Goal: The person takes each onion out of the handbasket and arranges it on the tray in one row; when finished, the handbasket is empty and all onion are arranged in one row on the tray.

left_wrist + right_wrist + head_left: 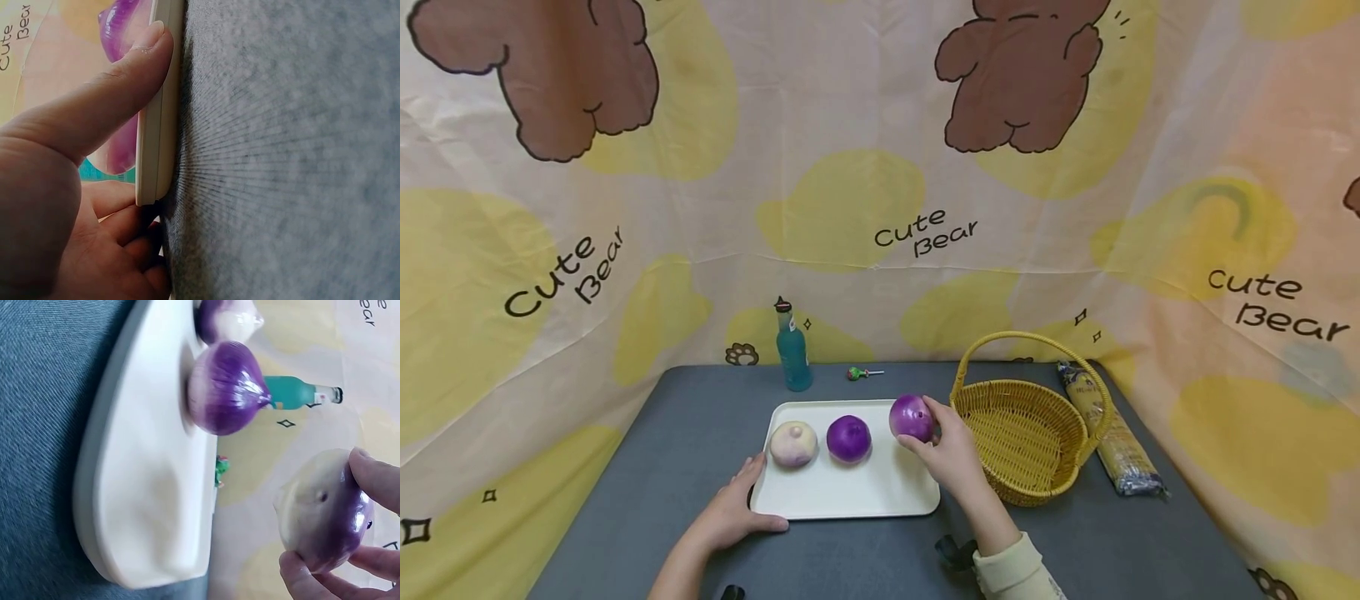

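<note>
My right hand (951,450) pinches a purple-and-white onion (912,418) between thumb and fingers, raised above the right end of a white tray (895,492). The right wrist view shows that onion (322,512) clear of the tray, its pale side towards the camera. A deep purple onion (849,439) sits mid-tray, and a paler onion (793,444) lies on its left part. With the thumb along the front edge and the fingers at the left side, my left hand (730,508) grips the tray's near left corner. In the left wrist view, the thumb (125,78) overlaps the tray's side.
A yellow wicker basket (1030,492) with a tall handle stands just right of the tray. Beyond it lies a long clear-and-yellow packet (1120,442). Behind the tray are a blue-green bottle (793,354) and a lollipop (859,373). A patterned cloth hangs behind the grey table (647,467).
</note>
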The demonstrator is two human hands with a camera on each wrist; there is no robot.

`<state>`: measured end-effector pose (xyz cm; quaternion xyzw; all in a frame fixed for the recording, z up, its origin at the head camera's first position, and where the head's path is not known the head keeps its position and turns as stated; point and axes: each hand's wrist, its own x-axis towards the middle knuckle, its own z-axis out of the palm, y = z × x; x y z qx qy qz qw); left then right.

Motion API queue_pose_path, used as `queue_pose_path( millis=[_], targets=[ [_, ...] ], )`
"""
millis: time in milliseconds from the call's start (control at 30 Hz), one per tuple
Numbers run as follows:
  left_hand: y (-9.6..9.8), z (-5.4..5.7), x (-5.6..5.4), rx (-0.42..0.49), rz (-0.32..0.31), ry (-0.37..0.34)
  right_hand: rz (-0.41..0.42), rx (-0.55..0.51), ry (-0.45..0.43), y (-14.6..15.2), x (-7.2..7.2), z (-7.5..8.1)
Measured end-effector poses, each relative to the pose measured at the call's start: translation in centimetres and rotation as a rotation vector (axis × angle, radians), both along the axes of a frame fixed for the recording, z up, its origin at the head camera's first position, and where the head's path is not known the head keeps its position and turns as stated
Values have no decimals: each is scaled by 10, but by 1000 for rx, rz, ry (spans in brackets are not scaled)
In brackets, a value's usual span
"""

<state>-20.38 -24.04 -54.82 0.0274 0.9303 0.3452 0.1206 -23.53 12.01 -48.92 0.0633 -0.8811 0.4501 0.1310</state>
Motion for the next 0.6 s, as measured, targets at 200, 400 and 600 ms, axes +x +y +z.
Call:
queue_pose_path(
  millis=[200,400,600],
  targets=[
    [1,1,-1,-1,10,-13,23,7,-4,-7,-7,-11],
    [0,3,1,9,2,-5,26,52,-9,-11,-14,-27],
    [0,2,2,4,-3,5,15,84,-31,-13,-19,-38]
  ],
)
